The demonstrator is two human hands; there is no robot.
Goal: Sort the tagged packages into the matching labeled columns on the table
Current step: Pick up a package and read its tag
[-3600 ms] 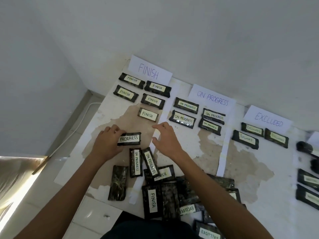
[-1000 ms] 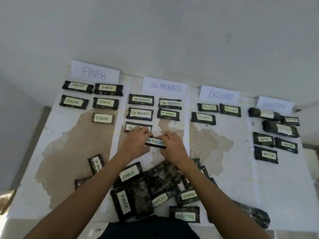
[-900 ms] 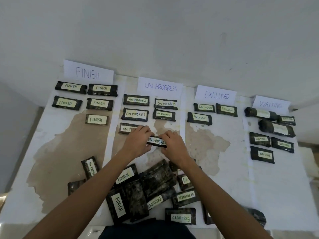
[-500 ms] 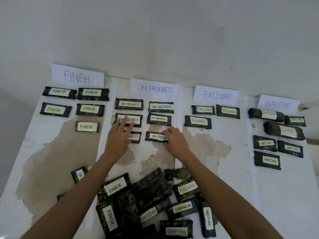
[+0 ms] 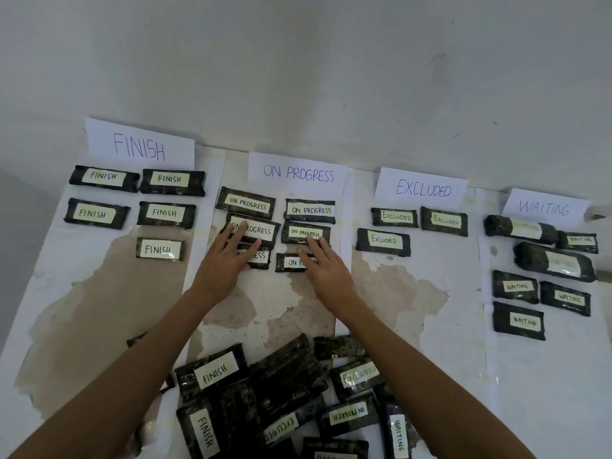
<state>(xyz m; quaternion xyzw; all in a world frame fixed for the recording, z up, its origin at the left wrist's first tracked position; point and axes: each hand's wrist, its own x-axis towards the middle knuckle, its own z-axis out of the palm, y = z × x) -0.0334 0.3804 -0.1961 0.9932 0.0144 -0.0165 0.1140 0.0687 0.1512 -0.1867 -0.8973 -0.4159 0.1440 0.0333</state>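
Both hands lie flat with fingers straight, left hand (image 5: 222,264) pressing two ON PROGRESS packages (image 5: 256,230), right hand (image 5: 326,270) pressing another ON PROGRESS package (image 5: 291,262).

Both arms stretched forward, bare forearms converging from the lower corners. Then left grip (image 5: 225,260) palm down, fingers straight, slightly spread; right grip (image 5: 326,271) palm down, fingers straight, closer together. Side by side, not touching.
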